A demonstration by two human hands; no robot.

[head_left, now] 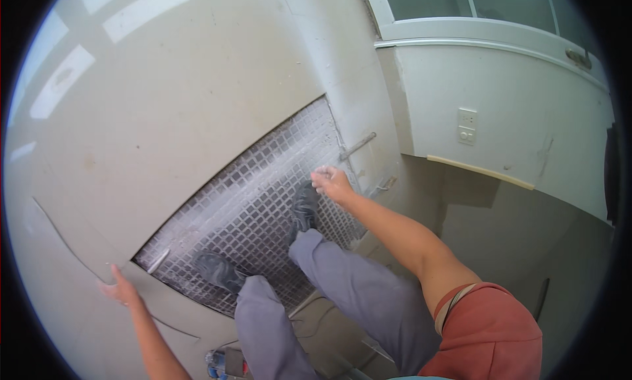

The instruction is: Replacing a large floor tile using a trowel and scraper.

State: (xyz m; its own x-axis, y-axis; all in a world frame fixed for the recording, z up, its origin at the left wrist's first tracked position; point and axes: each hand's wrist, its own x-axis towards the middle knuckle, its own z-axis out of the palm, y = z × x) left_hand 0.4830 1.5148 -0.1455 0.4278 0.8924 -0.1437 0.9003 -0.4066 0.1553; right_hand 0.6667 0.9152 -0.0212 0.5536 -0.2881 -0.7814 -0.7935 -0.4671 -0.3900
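My right hand [331, 183] hovers over the recessed patch of floor, above my right shoe [303, 205]. Its fingers are drawn together and whitened with dust; whatever they may hold is too small to make out. My left hand [120, 288] is low on the left over the pale floor, fingers apart, with a thin dark cable [62, 238] passing by or under it. Between them lies the recess [253, 202], a grid of grey squares streaked with white dust. A light-coloured narrow bar [158, 261] rests at its left corner. Both my shoes stand on the grid.
A rod-like tool [359, 146] lies at the recess's right edge, with a smaller tool [387, 184] nearby. Bottles [216, 363] stand by my left leg. To the right are a white wall with a socket plate [467, 126], a yellowish strip [480, 172] and a framed glass door [480, 27].
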